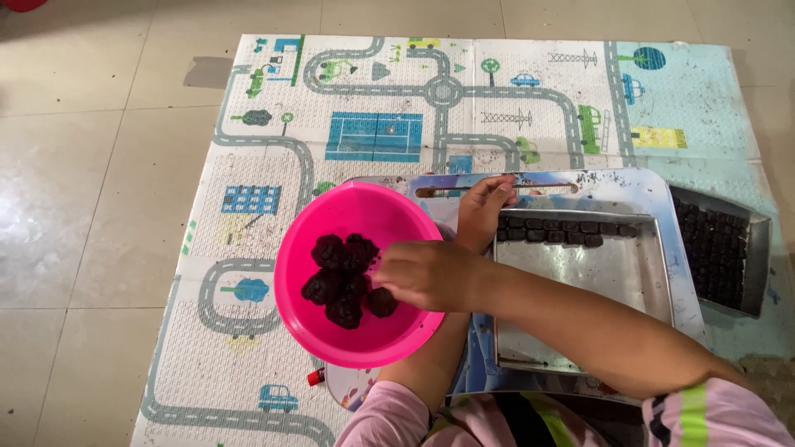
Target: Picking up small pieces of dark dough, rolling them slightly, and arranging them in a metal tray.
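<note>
On the left, a pink bowl (358,273) sits on a play mat (248,165) printed with roads, on the tiled floor. It holds a heap of dark lumps (341,281) that look like soft, moist, crumbly dough: light, likely sticky, easily squashed, so best pinched gently at the sides of a single lump. The right hand (422,273), crossing over, reaches into the bowl with its fingers curled down on a lump at the heap's right edge; whether it has closed on it I cannot tell. The left hand (483,211) rests fingers loose on the rim of a shiny steel tray (580,273). Small dark blocks (563,230) line the tray's far edge, and a second tray (720,248) farther right is full of them
</note>
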